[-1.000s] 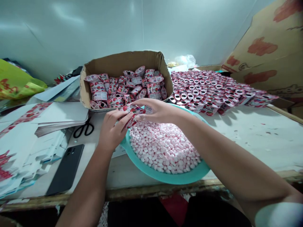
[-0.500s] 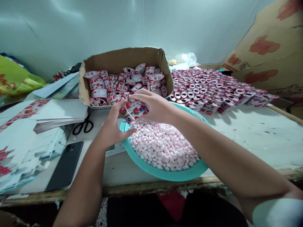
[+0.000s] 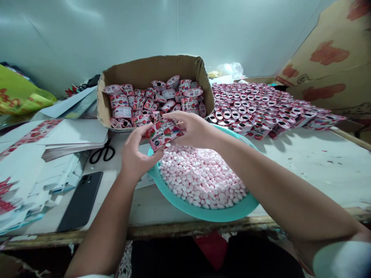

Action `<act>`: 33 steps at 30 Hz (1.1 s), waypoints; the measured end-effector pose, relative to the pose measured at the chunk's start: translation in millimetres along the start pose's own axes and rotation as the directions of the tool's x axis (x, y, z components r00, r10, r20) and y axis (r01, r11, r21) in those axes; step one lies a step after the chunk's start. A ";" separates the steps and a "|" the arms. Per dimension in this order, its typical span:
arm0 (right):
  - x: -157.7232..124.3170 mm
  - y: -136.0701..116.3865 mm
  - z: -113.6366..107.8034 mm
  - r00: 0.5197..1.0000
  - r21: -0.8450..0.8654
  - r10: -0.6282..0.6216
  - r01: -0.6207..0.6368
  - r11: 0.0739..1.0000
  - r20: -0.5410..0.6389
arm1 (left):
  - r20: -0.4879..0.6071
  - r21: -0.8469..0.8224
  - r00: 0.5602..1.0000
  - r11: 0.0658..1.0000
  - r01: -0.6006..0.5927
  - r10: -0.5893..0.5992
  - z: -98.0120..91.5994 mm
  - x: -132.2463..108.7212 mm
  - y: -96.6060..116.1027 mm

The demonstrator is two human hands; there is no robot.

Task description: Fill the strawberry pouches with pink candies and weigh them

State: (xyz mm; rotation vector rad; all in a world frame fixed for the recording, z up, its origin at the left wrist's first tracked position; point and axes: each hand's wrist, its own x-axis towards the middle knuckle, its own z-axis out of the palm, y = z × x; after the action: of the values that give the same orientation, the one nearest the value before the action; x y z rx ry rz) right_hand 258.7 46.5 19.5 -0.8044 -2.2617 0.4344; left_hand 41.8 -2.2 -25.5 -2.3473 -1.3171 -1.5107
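A small red pillow box (image 3: 164,133) with strawberry print is between my hands, above the left rim of a turquoise basin (image 3: 203,214). My left hand (image 3: 137,152) grips its left side, fingers on the upper edge and thumb at the lower corner. On the box's right end, my right hand (image 3: 195,129) is closed, its fingertips partly hidden behind it. One white candy (image 3: 168,145) shows at the box's lower edge. Pale pink candies (image 3: 203,177) fill the basin.
Behind the basin stands a cardboard box (image 3: 153,65) holding many closed pillow boxes. Rows of upright, open-topped pillow boxes (image 3: 255,106) cover the back right. On the left lie a phone (image 3: 81,200), black-handled scissors (image 3: 102,153) and stacked white card (image 3: 78,135).
My left thumb has come in from beside the box to its lower corner. The pillow box has turned and its printed front shows more fully.
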 end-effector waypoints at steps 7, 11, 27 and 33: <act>-0.2 0.0 -3.6 0.998 0.066 0.035 -0.038 0.997 0.055 | 0.048 -0.166 0.993 0.979 0.116 -0.109 -0.1 1.2 -1.2; 0.7 -2.1 -5.0 0.999 -0.020 0.014 -0.013 1.000 0.033 | 0.064 -0.184 0.992 0.976 0.120 -0.109 0.8 0.2 -6.3; -1.3 9.4 -0.1 0.997 -0.080 -0.009 0.015 0.997 0.070 | 0.099 -0.153 0.991 0.982 0.108 -0.093 8.5 0.7 -3.1; -0.2 11.0 5.3 0.974 -0.140 -0.225 0.227 0.964 0.030 | 0.001 0.240 0.967 0.939 -0.248 0.255 1.1 2.9 -0.3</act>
State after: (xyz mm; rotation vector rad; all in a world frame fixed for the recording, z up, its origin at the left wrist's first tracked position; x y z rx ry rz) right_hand 259.8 54.2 10.1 -0.6039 -2.3839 0.1741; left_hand 42.8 0.3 -24.0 -2.2295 -1.0728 -1.2341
